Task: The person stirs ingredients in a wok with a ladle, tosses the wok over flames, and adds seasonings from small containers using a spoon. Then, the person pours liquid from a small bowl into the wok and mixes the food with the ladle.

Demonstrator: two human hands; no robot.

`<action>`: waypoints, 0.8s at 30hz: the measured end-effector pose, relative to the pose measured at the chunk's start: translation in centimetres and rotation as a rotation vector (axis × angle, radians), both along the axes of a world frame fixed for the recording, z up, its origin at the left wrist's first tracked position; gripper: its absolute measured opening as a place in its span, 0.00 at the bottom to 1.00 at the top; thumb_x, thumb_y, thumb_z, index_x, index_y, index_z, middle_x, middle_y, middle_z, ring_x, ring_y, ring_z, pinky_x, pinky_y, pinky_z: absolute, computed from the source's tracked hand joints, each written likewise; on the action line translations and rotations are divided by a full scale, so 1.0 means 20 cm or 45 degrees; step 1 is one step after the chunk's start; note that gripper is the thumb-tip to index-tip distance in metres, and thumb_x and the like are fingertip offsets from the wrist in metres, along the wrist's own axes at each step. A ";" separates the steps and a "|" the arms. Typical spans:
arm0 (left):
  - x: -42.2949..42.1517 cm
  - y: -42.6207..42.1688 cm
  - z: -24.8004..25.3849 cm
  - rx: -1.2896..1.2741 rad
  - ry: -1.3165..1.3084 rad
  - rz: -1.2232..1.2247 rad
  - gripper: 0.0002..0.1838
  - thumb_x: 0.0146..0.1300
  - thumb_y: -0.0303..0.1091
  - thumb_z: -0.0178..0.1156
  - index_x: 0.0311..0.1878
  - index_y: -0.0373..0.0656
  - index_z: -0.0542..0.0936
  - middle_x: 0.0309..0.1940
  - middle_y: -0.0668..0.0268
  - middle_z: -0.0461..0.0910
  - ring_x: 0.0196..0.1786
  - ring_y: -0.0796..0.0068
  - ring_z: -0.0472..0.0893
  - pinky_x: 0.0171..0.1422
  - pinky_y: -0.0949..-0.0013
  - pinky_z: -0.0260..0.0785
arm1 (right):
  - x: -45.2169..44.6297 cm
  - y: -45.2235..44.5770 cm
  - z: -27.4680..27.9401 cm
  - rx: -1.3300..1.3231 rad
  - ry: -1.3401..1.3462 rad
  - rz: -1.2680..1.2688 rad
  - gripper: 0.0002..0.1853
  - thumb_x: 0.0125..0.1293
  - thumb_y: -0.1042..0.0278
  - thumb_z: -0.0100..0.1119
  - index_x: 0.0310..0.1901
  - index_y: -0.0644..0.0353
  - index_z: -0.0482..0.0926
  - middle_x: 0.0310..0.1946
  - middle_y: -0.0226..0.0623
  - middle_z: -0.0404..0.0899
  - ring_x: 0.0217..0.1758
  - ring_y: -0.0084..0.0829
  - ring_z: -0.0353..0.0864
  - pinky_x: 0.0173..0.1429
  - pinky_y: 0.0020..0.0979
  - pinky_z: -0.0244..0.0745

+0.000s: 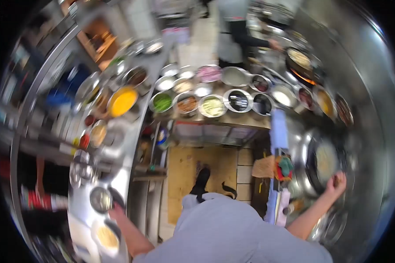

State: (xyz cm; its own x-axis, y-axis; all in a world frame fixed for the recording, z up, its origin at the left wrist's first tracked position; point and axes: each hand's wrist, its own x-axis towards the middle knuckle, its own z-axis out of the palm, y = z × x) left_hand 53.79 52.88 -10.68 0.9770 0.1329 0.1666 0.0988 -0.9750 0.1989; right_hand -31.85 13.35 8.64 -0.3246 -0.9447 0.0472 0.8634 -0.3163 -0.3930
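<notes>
On the right, my right hand point(336, 184) is closed at the near edge of a dark wok point(312, 164); its fingers wrap round something I cannot make out. Pale food point(326, 160) lies blurred inside the wok. At the left counter, my left hand point(116, 212) is beside a round metal bowl point(101, 200) and a dark rim; motion blur hides its fingers. Just below that hand sits a white bowl of yellowish food point(107, 236).
Bowls of ingredients line the shelf point(224, 122) ahead. Orange liquid fills a bowl point(123, 101) at left. A co-worker's hand point(274, 44) is near a pan point(299, 59) over flame. Cloths point(285, 166) hang left of the wok.
</notes>
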 end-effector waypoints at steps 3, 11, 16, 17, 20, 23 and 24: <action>0.08 0.03 -0.11 -2.144 0.181 0.664 0.12 0.59 0.36 0.55 0.41 0.37 0.76 0.27 0.59 0.75 0.24 0.68 0.73 0.24 0.70 0.68 | 0.15 0.10 0.06 0.166 0.019 -0.128 0.06 0.68 0.75 0.45 0.31 0.60 0.64 0.21 0.27 0.61 0.20 0.19 0.64 0.26 0.23 0.67; -0.33 -0.42 0.08 -1.716 0.994 -0.070 0.08 0.58 0.34 0.52 0.40 0.43 0.72 0.28 0.66 0.74 0.21 0.79 0.70 0.20 0.78 0.60 | 0.30 0.47 0.15 0.658 0.590 -0.352 0.03 0.66 0.72 0.48 0.39 0.54 0.65 0.23 0.29 0.67 0.18 0.17 0.65 0.17 0.20 0.64; -0.78 -1.03 0.31 -1.559 1.144 -0.670 0.04 0.59 0.30 0.51 0.37 0.45 0.70 0.27 0.69 0.73 0.23 0.79 0.72 0.20 0.78 0.60 | 0.31 0.67 0.13 0.748 0.653 -0.321 0.08 0.65 0.74 0.48 0.44 0.56 0.61 0.24 0.30 0.67 0.16 0.18 0.64 0.16 0.21 0.63; -0.85 -1.15 0.34 -1.534 1.263 -0.782 0.03 0.60 0.29 0.51 0.37 0.46 0.70 0.26 0.70 0.72 0.23 0.80 0.72 0.21 0.78 0.60 | 0.30 0.70 0.11 0.752 0.622 -0.324 0.13 0.65 0.74 0.48 0.49 0.58 0.60 0.24 0.31 0.67 0.17 0.18 0.64 0.17 0.21 0.63; -1.09 -1.51 0.42 -1.437 1.604 -1.070 0.03 0.63 0.31 0.52 0.36 0.50 0.68 0.27 0.75 0.71 0.24 0.83 0.72 0.23 0.78 0.62 | 0.30 0.77 0.07 0.818 0.573 -0.353 0.31 0.63 0.75 0.51 0.66 0.60 0.51 0.24 0.32 0.68 0.17 0.20 0.65 0.18 0.22 0.63; -1.48 -1.90 0.58 -1.366 1.877 -1.321 0.05 0.64 0.34 0.54 0.34 0.52 0.68 0.23 0.79 0.66 0.23 0.87 0.67 0.25 0.79 0.60 | 0.33 0.84 0.09 0.799 0.532 -0.324 0.32 0.64 0.74 0.51 0.67 0.57 0.49 0.25 0.32 0.68 0.17 0.20 0.65 0.17 0.22 0.62; -1.64 -2.01 0.66 -1.332 1.940 -1.388 0.05 0.65 0.34 0.54 0.35 0.52 0.68 0.23 0.79 0.66 0.24 0.88 0.67 0.26 0.79 0.60 | 0.35 0.86 0.10 0.784 0.542 -0.336 0.31 0.64 0.73 0.52 0.67 0.58 0.50 0.25 0.32 0.68 0.17 0.20 0.65 0.17 0.22 0.61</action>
State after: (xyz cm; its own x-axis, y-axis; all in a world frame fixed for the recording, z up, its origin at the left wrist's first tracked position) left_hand 21.06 12.60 2.49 -0.0245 -0.9321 -0.3613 0.2824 -0.3532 0.8919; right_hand -24.91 30.52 10.58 -0.6131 -0.7356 -0.2881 0.5262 -0.1082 -0.8435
